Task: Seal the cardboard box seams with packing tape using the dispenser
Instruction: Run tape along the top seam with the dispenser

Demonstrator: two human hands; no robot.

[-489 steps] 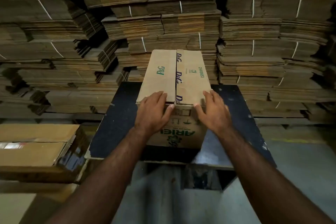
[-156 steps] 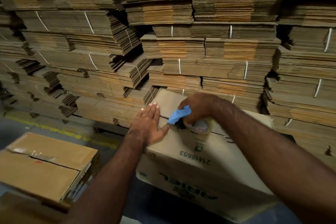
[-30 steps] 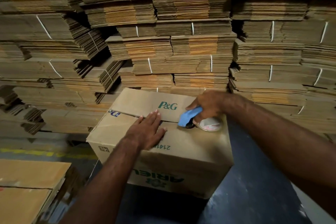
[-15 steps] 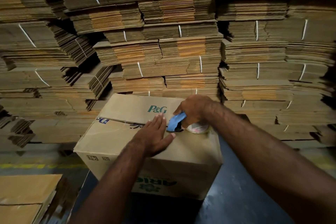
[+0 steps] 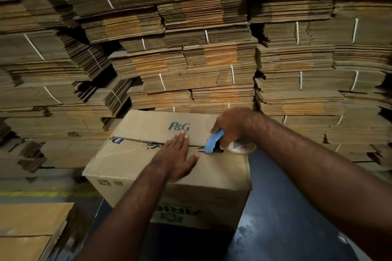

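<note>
The right hand (image 5: 230, 126) grips the dispenser (image 5: 214, 142), now nearer the left hand (image 5: 177, 155); that grip lies spread, flat on the box (image 5: 127, 161); the centre seam (image 5: 135, 141) remains partly taped.

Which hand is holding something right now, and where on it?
The right hand grips the tape dispenser round its body. The left hand holds nothing; it presses flat on the box.
</note>
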